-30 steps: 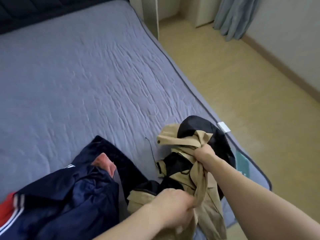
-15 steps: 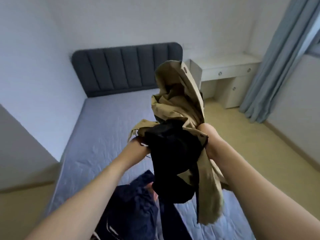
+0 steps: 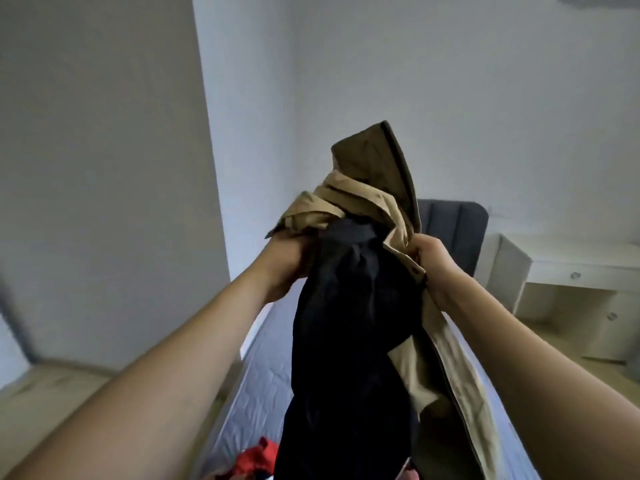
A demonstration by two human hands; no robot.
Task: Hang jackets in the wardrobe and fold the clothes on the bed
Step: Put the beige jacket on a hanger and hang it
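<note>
Both hands are now holding the tan jacket (image 3: 372, 188) higher than before, well above the bed (image 3: 263, 386). Left hand (image 3: 289, 268) is gripping its bunched tan cloth, right hand (image 3: 433, 268) is clutching its edge. Black lining is hanging below, between the hands. Red clothing (image 3: 258, 457) is lying beneath them.

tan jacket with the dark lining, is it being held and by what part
Yes, both hands hold the tan jacket up in the air: the left hand grips bunched fabric near its top, the right hand grips its buttoned front edge.
</note>
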